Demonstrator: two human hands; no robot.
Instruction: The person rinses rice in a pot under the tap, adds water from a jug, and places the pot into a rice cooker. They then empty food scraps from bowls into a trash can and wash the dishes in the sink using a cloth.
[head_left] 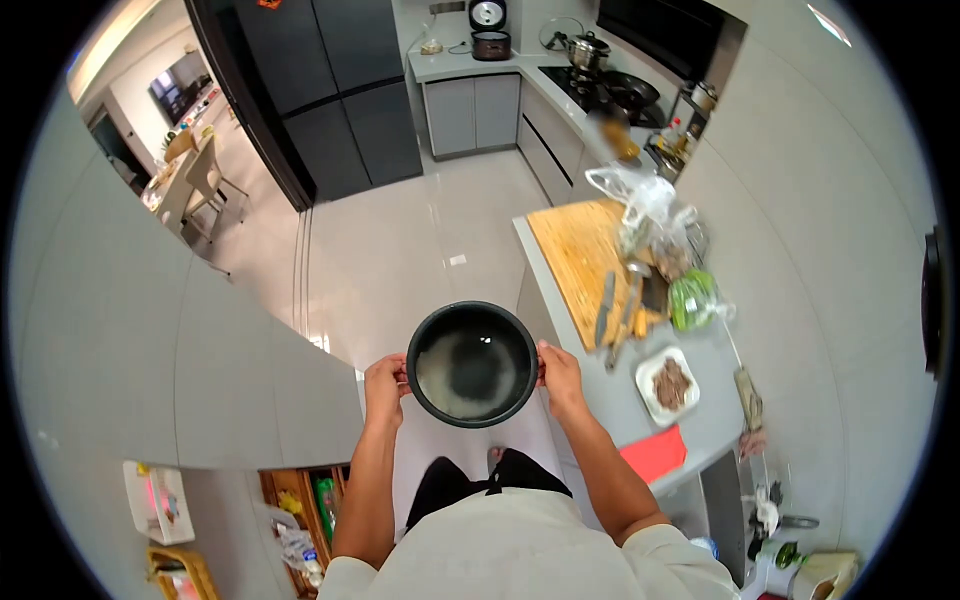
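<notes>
A round dark pot [472, 364] is held out in front of my body, over the floor. Cloudy water covers its bottom, with pale grains that look like rice. My left hand [384, 388] grips the rim on the left side. On the right side my right hand [561, 376] holds the rim, its fingers partly hidden behind the pot. The pot looks level and touches no surface.
Right counter: cutting board [570, 250] with knife [605, 308], plastic bags [640, 195], greens [692, 300], white tray of meat [668, 386], red sheet [655, 455]. Sink [722, 510] at lower right. Rice cooker [490, 45] and stove [575, 88] stand farther back; dark fridge [345, 90] behind.
</notes>
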